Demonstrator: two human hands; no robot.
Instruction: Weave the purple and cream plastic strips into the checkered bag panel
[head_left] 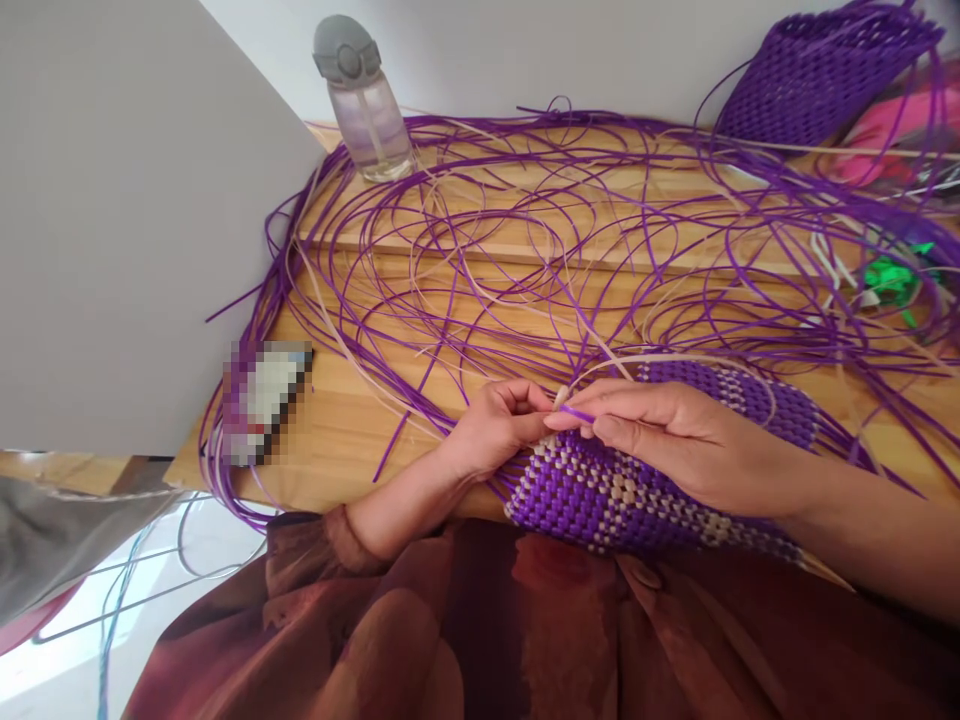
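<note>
A purple-and-beige woven piece lies at the table's front edge, partly under my hands. My right hand is closed, pinching a narrow purple plastic strip between thumb and fingers just above the weave. Fingertip to fingertip with it, my left hand pinches at the weave's upper left edge; what lies between its fingers is hidden. A beige strip arcs over the right hand. Long loose purple strands fan out from the weave.
Looped strands cover much of the wooden table. A clear bottle with a grey lid stands at the back left, against the wall. A blurred-out phone-like object lies left. Back right are a purple woven basket and a green item.
</note>
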